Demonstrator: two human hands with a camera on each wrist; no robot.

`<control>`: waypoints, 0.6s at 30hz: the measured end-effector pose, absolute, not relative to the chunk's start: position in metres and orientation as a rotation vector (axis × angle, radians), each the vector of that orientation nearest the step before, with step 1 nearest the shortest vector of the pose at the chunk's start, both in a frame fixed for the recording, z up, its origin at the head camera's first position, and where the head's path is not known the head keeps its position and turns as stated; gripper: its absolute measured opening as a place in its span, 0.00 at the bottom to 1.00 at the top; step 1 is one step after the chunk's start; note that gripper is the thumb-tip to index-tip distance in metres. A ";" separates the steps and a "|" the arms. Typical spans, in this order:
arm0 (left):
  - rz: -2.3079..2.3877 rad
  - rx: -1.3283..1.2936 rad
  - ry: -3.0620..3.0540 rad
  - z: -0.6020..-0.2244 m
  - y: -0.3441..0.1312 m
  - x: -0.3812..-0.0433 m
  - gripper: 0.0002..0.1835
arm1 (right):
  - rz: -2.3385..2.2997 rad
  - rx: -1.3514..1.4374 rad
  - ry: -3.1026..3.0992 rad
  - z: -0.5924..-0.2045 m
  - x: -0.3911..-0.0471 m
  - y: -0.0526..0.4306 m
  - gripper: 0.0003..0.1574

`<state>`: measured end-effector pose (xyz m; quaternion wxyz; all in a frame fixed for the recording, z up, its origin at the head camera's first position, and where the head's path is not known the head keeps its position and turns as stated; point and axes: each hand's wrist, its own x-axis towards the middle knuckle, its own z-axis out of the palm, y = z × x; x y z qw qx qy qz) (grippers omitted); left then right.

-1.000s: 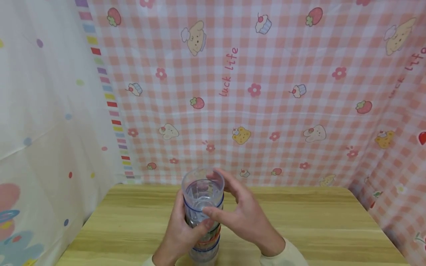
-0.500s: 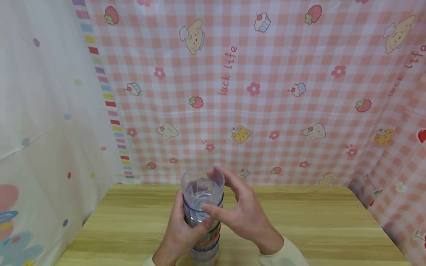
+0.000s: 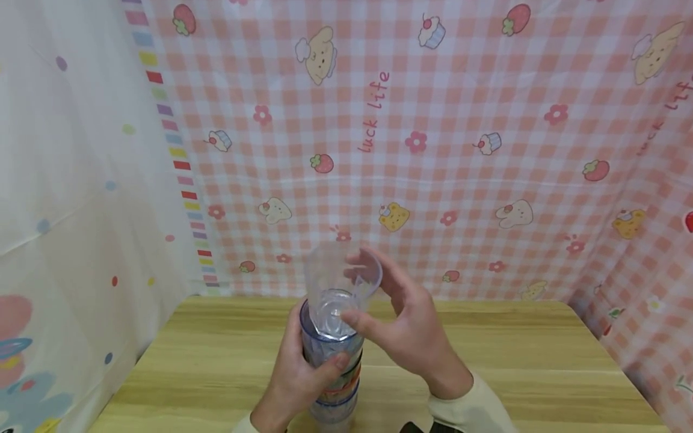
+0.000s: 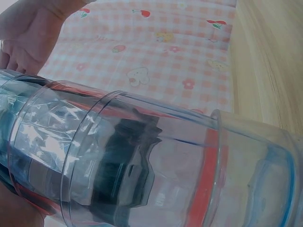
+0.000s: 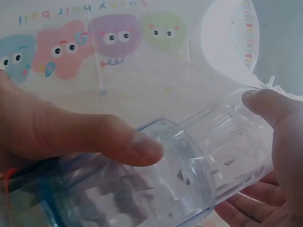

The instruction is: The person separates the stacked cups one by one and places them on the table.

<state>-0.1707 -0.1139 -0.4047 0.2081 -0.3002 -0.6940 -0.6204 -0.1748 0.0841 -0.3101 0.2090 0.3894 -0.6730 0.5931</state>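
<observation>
A tall stack of nested clear plastic cups (image 3: 334, 410) with coloured rim bands stands upright on the wooden table. My left hand (image 3: 292, 379) grips it below the upper rim, thumb across the near side. With thumb and fingers, my right hand (image 3: 408, 325) holds the topmost clear cup (image 3: 323, 279), which is partly out of the stack and tilted slightly right. In the right wrist view, that cup (image 5: 234, 142) projects from the blue-rimmed cup below. Dark and red patches show in the stack (image 4: 128, 165) in the left wrist view; what they are is unclear.
The wooden table (image 3: 514, 361) spreads to both sides of the stack. Behind it hangs a pink checked cloth (image 3: 455, 108); a white dotted cloth (image 3: 81, 180) hangs at the left. A dark object (image 3: 425, 427) shows by the right sleeve at the lower edge.
My right hand has moved up and slightly right, drawing the top cup partly out of the stack. My left hand keeps its grip and has barely moved.
</observation>
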 end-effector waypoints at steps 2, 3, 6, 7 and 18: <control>-1.715 -0.832 -1.930 -0.405 -0.114 -0.171 0.44 | 1.644 1.101 -1.843 -0.306 -0.176 0.086 0.51; -1.713 -0.832 -1.930 -0.405 -0.114 -0.171 0.44 | 1.641 1.104 -1.834 -0.304 -0.177 0.087 0.51; -1.726 -0.844 -1.920 -0.406 -0.114 -0.172 0.44 | 1.636 1.104 -1.817 -0.299 -0.177 0.091 0.51; -1.733 -0.851 -1.915 -0.406 -0.114 -0.172 0.45 | 1.637 1.097 -1.816 -0.298 -0.177 0.092 0.51; -1.762 -0.904 -1.861 -0.407 -0.113 -0.175 0.45 | 1.658 1.045 -1.790 -0.296 -0.180 0.106 0.49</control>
